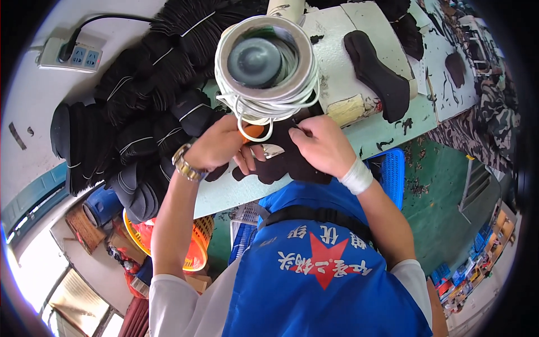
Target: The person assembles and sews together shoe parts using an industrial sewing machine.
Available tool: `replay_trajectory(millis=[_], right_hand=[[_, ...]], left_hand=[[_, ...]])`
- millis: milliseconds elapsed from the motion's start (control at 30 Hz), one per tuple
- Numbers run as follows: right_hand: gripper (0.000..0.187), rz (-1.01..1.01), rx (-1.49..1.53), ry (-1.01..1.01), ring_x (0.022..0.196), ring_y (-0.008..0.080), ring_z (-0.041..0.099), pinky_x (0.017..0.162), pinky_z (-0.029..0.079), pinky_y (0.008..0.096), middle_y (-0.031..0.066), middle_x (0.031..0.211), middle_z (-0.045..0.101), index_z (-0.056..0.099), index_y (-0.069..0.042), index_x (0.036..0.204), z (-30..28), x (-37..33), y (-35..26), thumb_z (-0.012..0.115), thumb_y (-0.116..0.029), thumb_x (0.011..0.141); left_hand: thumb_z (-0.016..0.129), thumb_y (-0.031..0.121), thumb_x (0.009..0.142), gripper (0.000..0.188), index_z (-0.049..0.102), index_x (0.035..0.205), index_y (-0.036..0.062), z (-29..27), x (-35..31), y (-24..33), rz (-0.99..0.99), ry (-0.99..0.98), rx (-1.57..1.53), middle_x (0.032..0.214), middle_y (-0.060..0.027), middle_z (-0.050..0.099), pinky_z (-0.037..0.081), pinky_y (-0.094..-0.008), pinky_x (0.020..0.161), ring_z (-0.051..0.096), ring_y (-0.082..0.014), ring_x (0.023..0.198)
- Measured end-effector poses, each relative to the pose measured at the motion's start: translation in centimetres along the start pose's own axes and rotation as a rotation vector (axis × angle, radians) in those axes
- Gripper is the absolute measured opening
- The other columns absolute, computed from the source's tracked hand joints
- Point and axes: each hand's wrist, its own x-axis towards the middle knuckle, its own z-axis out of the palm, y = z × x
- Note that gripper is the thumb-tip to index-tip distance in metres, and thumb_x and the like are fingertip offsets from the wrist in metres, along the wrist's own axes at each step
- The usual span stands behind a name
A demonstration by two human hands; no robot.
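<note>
Blue apron [297,224], one, with red star: I am wearing it, nearest to me, on my side of the white cable coil [266,106]. Yellow basket [201,241], one: standing low, nearward and left of the coil. Blue basket [397,177], one: sitting nearward and right of the coil. Bench [224,194], one, pale: extending beneath the coil and to either side. Dark fabric piece [269,168], irregular: lying at the bench's near edge, just my side of the coil. Left hand [219,145], wearing a metal watch [190,164]: curling around an orange handle [254,132], nearward and left of the coil; the tool's kind I am not making out. Right hand [325,147], wrist wrapped in white: narrowing on the fabric, nearward and right of the coil. Black bundles [146,140], tied, several: piling left of the coil. Boot-shaped dark piece [382,78], one: resting right of the coil. Power strip [73,55], one: sitting far left of the coil.
</note>
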Motion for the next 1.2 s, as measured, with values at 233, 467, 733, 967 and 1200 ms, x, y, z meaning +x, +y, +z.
replay_trajectory(millis=[233,467,733,967,1200], right_hand=[[0.035,-0.003,0.059,-0.019,0.058,0.0444,0.052,0.059,0.043,0.0486,0.0267,0.058,0.051,0.055,0.007,0.057,0.9,1.3,1.2,0.054,-0.022,0.076],[0.021,0.3,0.374,-0.013,0.056,0.0025,0.046,0.047,0.036,0.0265,-0.0004,0.056,0.051,0.06,0.002,0.074,-2.3,-4.6,-0.6,0.062,-0.014,0.086],[0.022,0.578,1.111,-0.328,0.061,0.0056,0.057,0.052,0.045,0.0206,0.0006,0.075,0.063,0.065,0.0,0.09,0.7,-5.1,-0.8,0.06,-0.021,0.089],[0.023,0.616,1.24,-0.305,0.061,0.0101,0.063,0.055,0.052,0.0232,0.0047,0.078,0.065,0.064,-0.001,0.092,1.2,-5.2,-0.5,0.061,-0.023,0.088],[0.02,0.555,1.185,-0.242,0.065,0.013,0.063,0.063,0.054,0.0277,0.0091,0.079,0.066,0.06,-0.003,0.083,1.9,-4.8,-0.9,0.064,-0.022,0.089]], left_hand=[[0.049,0.013,0.095,0.022,0.06,0.098,-0.0051,-1.2,0.0,0.9,0.043,0.029,0.002,0.073,-0.0142,0.064,0.054,-0.0265,0.043,0.065,-0.0199,0.053],[0.053,0.02,0.096,0.023,0.056,0.104,-0.0022,4.1,1.3,-2.7,0.127,0.074,-0.096,0.072,-0.0133,0.064,0.054,-0.0263,0.047,0.066,-0.0173,0.057],[0.062,0.014,0.088,0.026,0.06,0.1,-0.0096,2.7,1.3,-3.4,0.097,0.116,-0.425,0.078,-0.0148,0.063,0.057,-0.0282,0.051,0.065,-0.019,0.058],[0.062,0.013,0.087,0.021,0.063,0.096,-0.0059,3.5,2.2,-3.1,0.133,0.2,-0.28,0.074,-0.0114,0.063,0.052,-0.0249,0.048,0.063,-0.0156,0.058],[0.062,0.009,0.086,0.03,0.063,0.115,0.0014,-1.0,-1.6,-6.6,0.125,-0.029,-0.036,0.101,-0.0024,0.066,0.046,-0.025,0.074,0.056,-0.0076,0.083]])
